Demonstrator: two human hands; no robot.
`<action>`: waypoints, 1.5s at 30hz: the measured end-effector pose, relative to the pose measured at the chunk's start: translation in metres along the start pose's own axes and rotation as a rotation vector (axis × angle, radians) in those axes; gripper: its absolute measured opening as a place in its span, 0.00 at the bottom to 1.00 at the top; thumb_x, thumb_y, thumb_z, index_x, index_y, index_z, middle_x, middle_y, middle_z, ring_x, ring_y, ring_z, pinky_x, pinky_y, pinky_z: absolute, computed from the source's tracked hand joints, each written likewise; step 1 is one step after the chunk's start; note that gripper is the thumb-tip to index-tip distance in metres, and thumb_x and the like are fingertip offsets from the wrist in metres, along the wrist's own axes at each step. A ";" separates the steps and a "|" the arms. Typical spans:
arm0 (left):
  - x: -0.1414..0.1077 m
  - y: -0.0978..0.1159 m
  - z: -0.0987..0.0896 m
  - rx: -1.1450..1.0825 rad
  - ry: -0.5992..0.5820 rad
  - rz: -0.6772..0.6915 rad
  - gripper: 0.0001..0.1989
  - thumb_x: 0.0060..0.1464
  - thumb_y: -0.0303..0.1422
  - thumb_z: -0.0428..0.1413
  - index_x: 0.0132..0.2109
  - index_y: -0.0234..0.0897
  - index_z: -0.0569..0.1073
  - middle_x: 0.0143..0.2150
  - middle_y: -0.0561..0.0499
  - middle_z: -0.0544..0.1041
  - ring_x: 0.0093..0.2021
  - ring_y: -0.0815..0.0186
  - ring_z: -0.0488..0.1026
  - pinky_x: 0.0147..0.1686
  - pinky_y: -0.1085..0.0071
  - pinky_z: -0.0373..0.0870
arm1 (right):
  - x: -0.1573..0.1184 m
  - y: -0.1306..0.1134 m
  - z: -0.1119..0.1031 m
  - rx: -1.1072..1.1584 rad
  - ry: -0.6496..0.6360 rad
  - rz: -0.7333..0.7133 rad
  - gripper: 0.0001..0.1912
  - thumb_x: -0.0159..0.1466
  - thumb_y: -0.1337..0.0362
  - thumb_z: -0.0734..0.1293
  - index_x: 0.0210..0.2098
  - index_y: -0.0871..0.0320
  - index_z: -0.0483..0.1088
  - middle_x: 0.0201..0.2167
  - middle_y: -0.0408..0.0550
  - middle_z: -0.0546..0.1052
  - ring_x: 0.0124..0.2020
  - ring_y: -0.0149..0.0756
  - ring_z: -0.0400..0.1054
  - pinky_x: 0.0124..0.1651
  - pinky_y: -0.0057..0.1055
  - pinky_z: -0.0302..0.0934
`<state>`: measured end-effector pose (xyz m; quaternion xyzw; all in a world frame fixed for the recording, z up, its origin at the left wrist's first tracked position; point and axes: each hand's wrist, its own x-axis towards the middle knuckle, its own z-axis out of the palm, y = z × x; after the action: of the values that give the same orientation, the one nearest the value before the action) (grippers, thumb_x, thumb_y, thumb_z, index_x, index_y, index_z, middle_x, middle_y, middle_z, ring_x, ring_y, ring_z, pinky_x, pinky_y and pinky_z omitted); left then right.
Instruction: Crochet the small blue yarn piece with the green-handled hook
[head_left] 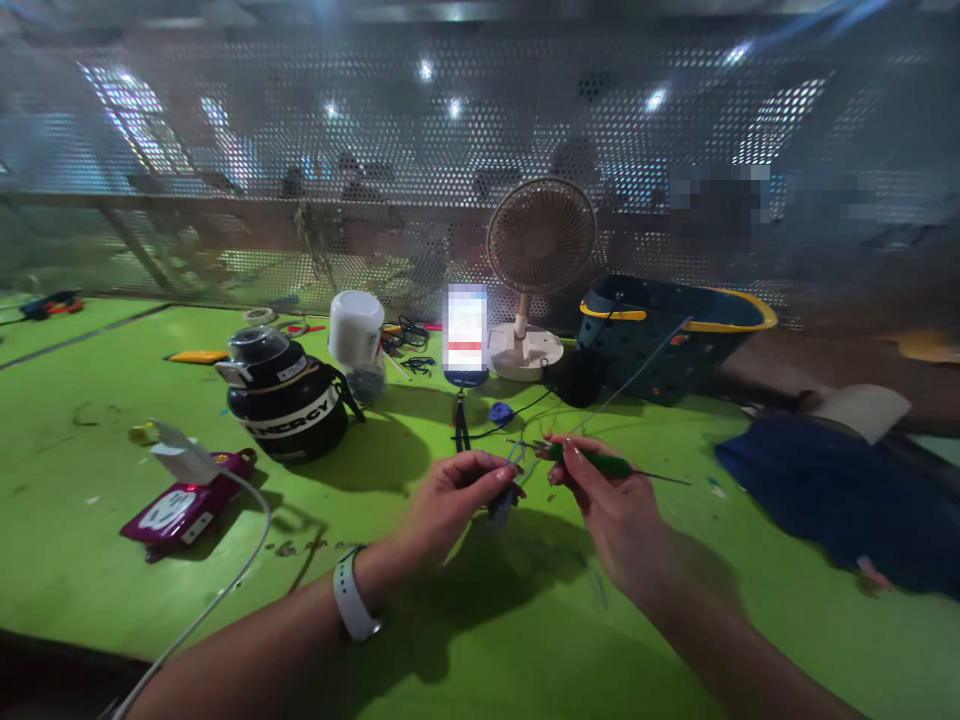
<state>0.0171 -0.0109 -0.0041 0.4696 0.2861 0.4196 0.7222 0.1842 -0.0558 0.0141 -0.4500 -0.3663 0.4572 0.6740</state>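
Note:
Low over the green table (420, 640), my left hand (457, 500) pinches a small blue-grey yarn piece (501, 508) between thumb and fingers. My right hand (611, 510) is closed around a green-handled crochet hook (600, 460), whose metal tip points left to the yarn loops above my left fingertips. A thin strand of yarn (645, 363) rises from the work toward the basket at the right. Just behind my hands lies a small blue yarn bit (500, 411). My fingers partly hide the worked piece.
A black bottle (289, 400) and a purple power strip (187, 505) with a white cable stand left. Behind are a white jar (357, 330), a lit phone (465, 330), a fan (541, 240) and a dark basket (660, 345). Dark blue cloth (832, 500) lies right.

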 end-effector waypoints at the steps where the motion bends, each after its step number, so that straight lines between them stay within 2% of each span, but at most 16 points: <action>1: 0.001 0.000 0.000 0.005 0.004 0.000 0.10 0.47 0.37 0.67 0.33 0.34 0.79 0.28 0.51 0.80 0.27 0.72 0.74 0.29 0.77 0.68 | 0.001 0.001 -0.002 -0.024 0.003 -0.014 0.13 0.51 0.54 0.78 0.33 0.52 0.80 0.33 0.43 0.81 0.30 0.31 0.70 0.41 0.34 0.65; 4: 0.002 0.002 -0.001 0.033 -0.003 -0.016 0.12 0.47 0.38 0.67 0.31 0.33 0.78 0.26 0.52 0.79 0.24 0.75 0.72 0.26 0.78 0.66 | 0.008 -0.001 -0.011 -0.094 -0.010 -0.062 0.09 0.56 0.56 0.75 0.34 0.52 0.79 0.35 0.43 0.80 0.35 0.34 0.71 0.45 0.35 0.65; 6: 0.001 0.005 -0.001 0.054 -0.006 -0.028 0.13 0.47 0.39 0.67 0.30 0.32 0.77 0.24 0.52 0.78 0.21 0.76 0.69 0.23 0.79 0.63 | 0.014 -0.005 -0.019 -0.087 -0.003 -0.137 0.07 0.60 0.57 0.72 0.31 0.52 0.78 0.33 0.42 0.79 0.38 0.35 0.71 0.48 0.35 0.65; 7: 0.001 0.006 -0.001 0.064 -0.010 -0.033 0.14 0.47 0.39 0.67 0.30 0.32 0.77 0.23 0.52 0.77 0.21 0.77 0.67 0.22 0.79 0.62 | 0.017 -0.008 -0.022 -0.070 0.004 -0.191 0.09 0.61 0.57 0.70 0.28 0.53 0.77 0.32 0.43 0.78 0.39 0.35 0.71 0.49 0.35 0.64; 9: 0.000 0.007 -0.001 0.088 -0.036 -0.049 0.15 0.47 0.40 0.67 0.30 0.32 0.77 0.23 0.53 0.76 0.20 0.76 0.66 0.21 0.79 0.62 | 0.022 -0.015 -0.026 -0.065 0.001 -0.276 0.11 0.63 0.56 0.67 0.27 0.53 0.76 0.31 0.43 0.77 0.38 0.35 0.71 0.46 0.34 0.64; 10: 0.000 0.007 -0.001 0.106 -0.050 -0.057 0.15 0.47 0.41 0.67 0.30 0.32 0.76 0.23 0.53 0.76 0.20 0.76 0.66 0.21 0.78 0.62 | 0.023 -0.019 -0.026 -0.112 -0.026 -0.276 0.11 0.63 0.55 0.67 0.30 0.52 0.76 0.29 0.42 0.76 0.34 0.34 0.70 0.42 0.33 0.64; 13: -0.001 0.004 -0.002 0.181 -0.115 -0.078 0.16 0.46 0.42 0.66 0.30 0.32 0.76 0.24 0.52 0.76 0.20 0.75 0.66 0.22 0.77 0.63 | 0.020 -0.024 -0.022 -0.426 -0.205 -0.124 0.13 0.64 0.51 0.65 0.36 0.52 0.76 0.20 0.39 0.68 0.22 0.30 0.60 0.29 0.30 0.57; 16: -0.002 0.001 -0.003 0.231 -0.199 -0.084 0.16 0.46 0.41 0.66 0.28 0.31 0.75 0.22 0.54 0.73 0.20 0.77 0.64 0.21 0.78 0.60 | 0.014 -0.023 -0.016 -0.656 -0.412 0.008 0.18 0.63 0.47 0.65 0.35 0.55 0.76 0.21 0.41 0.67 0.23 0.31 0.59 0.28 0.30 0.53; 19: -0.002 0.000 -0.003 0.246 -0.243 -0.075 0.16 0.47 0.41 0.66 0.27 0.32 0.74 0.20 0.56 0.70 0.20 0.77 0.63 0.21 0.78 0.58 | 0.011 -0.021 -0.013 -0.704 -0.523 0.079 0.19 0.57 0.45 0.71 0.29 0.56 0.72 0.21 0.40 0.67 0.23 0.30 0.57 0.26 0.29 0.50; 23: -0.002 0.001 -0.002 0.285 -0.263 -0.058 0.16 0.49 0.41 0.65 0.27 0.32 0.74 0.21 0.56 0.70 0.20 0.76 0.63 0.21 0.77 0.59 | 0.011 -0.019 -0.013 -0.661 -0.507 0.033 0.19 0.56 0.46 0.71 0.25 0.56 0.69 0.22 0.40 0.67 0.25 0.30 0.58 0.28 0.29 0.52; 27: -0.001 0.001 -0.004 0.307 -0.273 -0.055 0.15 0.50 0.40 0.64 0.27 0.32 0.74 0.21 0.55 0.71 0.20 0.76 0.64 0.21 0.78 0.60 | 0.010 -0.015 -0.011 -0.546 -0.393 -0.005 0.19 0.57 0.48 0.71 0.23 0.56 0.67 0.20 0.38 0.65 0.24 0.29 0.56 0.29 0.30 0.52; 30: -0.001 0.001 -0.006 0.311 -0.290 -0.040 0.13 0.51 0.38 0.63 0.27 0.31 0.75 0.20 0.56 0.71 0.19 0.76 0.65 0.20 0.78 0.61 | 0.008 -0.010 -0.009 -0.473 -0.334 0.026 0.20 0.56 0.48 0.72 0.23 0.55 0.66 0.19 0.36 0.60 0.21 0.27 0.50 0.26 0.30 0.47; 33: 0.000 0.001 -0.006 0.277 -0.299 -0.050 0.12 0.52 0.36 0.63 0.28 0.31 0.76 0.19 0.56 0.71 0.18 0.77 0.64 0.20 0.79 0.61 | 0.007 -0.008 -0.009 -0.432 -0.329 0.064 0.20 0.56 0.47 0.72 0.23 0.56 0.65 0.19 0.35 0.59 0.20 0.26 0.47 0.24 0.29 0.44; 37: 0.001 0.000 -0.005 0.154 -0.278 -0.111 0.09 0.47 0.33 0.67 0.33 0.31 0.78 0.24 0.54 0.76 0.22 0.77 0.69 0.24 0.79 0.65 | 0.010 -0.007 -0.012 -0.373 -0.324 0.122 0.22 0.55 0.45 0.72 0.25 0.55 0.65 0.18 0.34 0.57 0.19 0.25 0.45 0.23 0.28 0.41; 40: 0.001 -0.001 -0.005 0.097 -0.254 -0.139 0.11 0.42 0.30 0.69 0.35 0.33 0.79 0.29 0.52 0.80 0.27 0.75 0.73 0.29 0.77 0.68 | 0.012 -0.007 -0.014 -0.319 -0.298 0.159 0.21 0.54 0.45 0.73 0.27 0.55 0.65 0.18 0.33 0.57 0.19 0.25 0.45 0.22 0.27 0.40; 45: 0.001 -0.003 -0.006 0.148 -0.245 -0.137 0.07 0.46 0.31 0.67 0.35 0.35 0.81 0.32 0.50 0.82 0.29 0.74 0.74 0.33 0.76 0.70 | 0.010 -0.012 -0.009 -0.225 -0.310 0.266 0.22 0.56 0.43 0.71 0.30 0.55 0.66 0.15 0.30 0.53 0.16 0.23 0.41 0.19 0.26 0.37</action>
<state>0.0133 -0.0080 -0.0096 0.5487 0.2573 0.2868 0.7419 0.1986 -0.0509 0.0236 -0.4911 -0.4513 0.5620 0.4892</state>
